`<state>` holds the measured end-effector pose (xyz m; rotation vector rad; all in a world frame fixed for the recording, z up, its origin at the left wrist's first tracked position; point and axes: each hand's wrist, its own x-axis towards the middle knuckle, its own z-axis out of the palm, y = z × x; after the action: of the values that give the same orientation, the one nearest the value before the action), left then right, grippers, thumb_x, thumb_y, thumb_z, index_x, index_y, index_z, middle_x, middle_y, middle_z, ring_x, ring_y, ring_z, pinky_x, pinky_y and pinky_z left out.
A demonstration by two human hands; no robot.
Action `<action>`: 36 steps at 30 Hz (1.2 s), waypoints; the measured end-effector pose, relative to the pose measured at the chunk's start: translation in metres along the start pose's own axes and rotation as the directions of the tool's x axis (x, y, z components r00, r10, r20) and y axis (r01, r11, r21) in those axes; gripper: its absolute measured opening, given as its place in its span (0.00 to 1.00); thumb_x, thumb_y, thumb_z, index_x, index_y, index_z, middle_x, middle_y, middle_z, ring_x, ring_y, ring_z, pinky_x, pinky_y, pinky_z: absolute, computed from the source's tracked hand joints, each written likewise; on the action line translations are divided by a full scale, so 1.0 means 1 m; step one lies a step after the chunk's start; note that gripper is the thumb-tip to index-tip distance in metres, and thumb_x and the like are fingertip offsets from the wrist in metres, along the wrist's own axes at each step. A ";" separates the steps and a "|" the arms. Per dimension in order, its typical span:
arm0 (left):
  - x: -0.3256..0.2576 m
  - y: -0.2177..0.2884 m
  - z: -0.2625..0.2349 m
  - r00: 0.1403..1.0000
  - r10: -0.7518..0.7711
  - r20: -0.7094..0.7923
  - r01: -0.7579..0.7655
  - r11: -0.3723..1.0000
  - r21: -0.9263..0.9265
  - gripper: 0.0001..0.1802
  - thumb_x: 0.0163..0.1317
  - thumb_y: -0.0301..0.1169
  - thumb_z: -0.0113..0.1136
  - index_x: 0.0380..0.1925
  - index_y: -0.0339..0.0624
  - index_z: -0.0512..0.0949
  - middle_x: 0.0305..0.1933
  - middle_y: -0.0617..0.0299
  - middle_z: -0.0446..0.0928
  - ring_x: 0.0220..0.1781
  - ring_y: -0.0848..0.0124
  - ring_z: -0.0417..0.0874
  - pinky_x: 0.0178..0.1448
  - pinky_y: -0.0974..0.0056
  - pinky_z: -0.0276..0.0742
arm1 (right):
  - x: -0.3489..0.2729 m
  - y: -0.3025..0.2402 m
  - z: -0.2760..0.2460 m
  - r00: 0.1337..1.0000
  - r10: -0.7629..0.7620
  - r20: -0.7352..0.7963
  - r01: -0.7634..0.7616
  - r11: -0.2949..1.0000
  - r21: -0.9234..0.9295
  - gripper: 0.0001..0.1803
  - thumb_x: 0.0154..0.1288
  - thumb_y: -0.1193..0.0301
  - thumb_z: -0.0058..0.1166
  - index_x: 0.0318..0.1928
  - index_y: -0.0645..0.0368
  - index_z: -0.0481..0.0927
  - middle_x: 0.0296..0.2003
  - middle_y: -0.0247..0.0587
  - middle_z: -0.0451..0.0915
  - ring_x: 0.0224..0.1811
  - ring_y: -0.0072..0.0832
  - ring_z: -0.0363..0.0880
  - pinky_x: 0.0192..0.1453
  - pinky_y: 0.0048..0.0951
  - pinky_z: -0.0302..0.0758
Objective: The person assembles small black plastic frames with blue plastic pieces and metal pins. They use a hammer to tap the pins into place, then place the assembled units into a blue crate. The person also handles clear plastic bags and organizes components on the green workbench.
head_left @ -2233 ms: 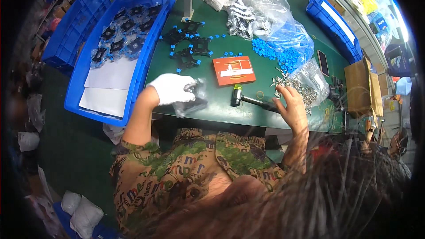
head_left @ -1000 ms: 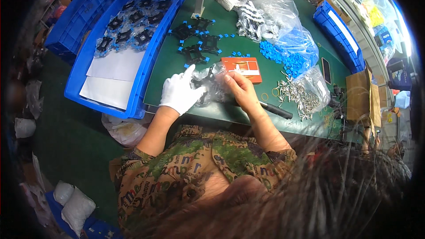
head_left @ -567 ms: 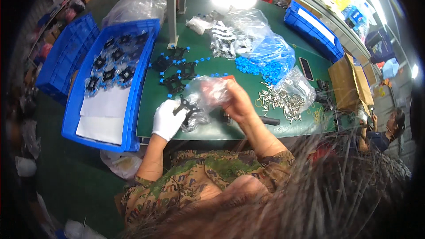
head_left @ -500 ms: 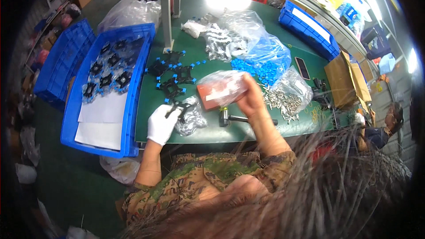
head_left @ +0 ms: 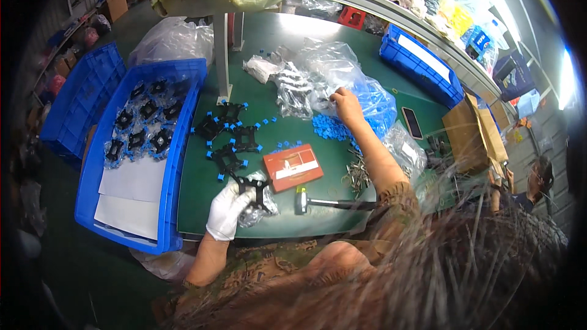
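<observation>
My left hand [head_left: 224,212], in a white glove, grips a black X-shaped bracket [head_left: 255,190] near the table's front edge. Under the bracket lies a crumpled clear plastic bag [head_left: 252,215]. My bare right hand [head_left: 348,109] reaches far over the table, fingers curled together at the edge of the clear plastic bags [head_left: 330,64]; what they hold, if anything, I cannot make out. A flat red box [head_left: 306,177] lies right of the bracket, with a small mallet [head_left: 302,200] in front of it. Several black brackets with blue tips [head_left: 227,157] lie beyond my left hand.
At left, a blue crate [head_left: 172,198] holds bagged brackets on white sheets. Small blue pieces [head_left: 330,127] and metal pins [head_left: 356,174] lie around my right forearm. Farther right are a phone [head_left: 411,123], a cardboard box [head_left: 468,134] and another person. A metal post [head_left: 221,61] stands at the back.
My right hand has moved from above the red box to the far plastic bags. The clear bag it held over the box is no longer there. My left hand keeps the bracket.
</observation>
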<state>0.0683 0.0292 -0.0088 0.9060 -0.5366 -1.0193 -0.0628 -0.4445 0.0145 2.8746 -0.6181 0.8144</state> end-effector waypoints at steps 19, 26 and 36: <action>0.001 -0.007 0.037 0.991 -0.130 0.038 0.132 0.988 -0.076 0.20 0.74 0.25 0.46 0.62 0.26 0.70 0.46 0.55 0.80 0.43 0.72 0.80 0.53 0.65 0.78 | -0.083 -0.066 -0.113 1.000 -0.014 -0.015 0.016 0.994 0.104 0.11 0.67 0.70 0.59 0.48 0.60 0.83 0.45 0.46 0.83 0.47 0.49 0.82 0.51 0.45 0.77; 0.011 -0.038 0.056 0.937 -0.169 0.305 0.190 0.981 -0.040 0.25 0.77 0.30 0.47 0.68 0.27 0.64 0.40 0.60 0.76 0.43 0.72 0.76 0.53 0.66 0.73 | -0.194 -0.098 -0.153 0.935 0.024 0.355 -0.101 0.974 0.202 0.11 0.65 0.72 0.60 0.48 0.56 0.84 0.39 0.41 0.80 0.44 0.43 0.80 0.48 0.43 0.75; -0.002 -0.055 0.057 0.926 -0.268 0.266 0.281 0.960 -0.010 0.23 0.77 0.33 0.50 0.66 0.30 0.69 0.39 0.63 0.77 0.41 0.75 0.77 0.51 0.69 0.74 | -0.217 -0.090 -0.141 0.969 0.182 0.165 -0.163 0.979 -0.121 0.16 0.65 0.65 0.62 0.50 0.57 0.81 0.43 0.43 0.79 0.51 0.43 0.78 0.54 0.45 0.75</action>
<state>-0.0018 -0.0038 -0.0248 0.8221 -0.6138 -1.4156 -0.2629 -0.2571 0.0235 2.8441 -0.9136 0.5303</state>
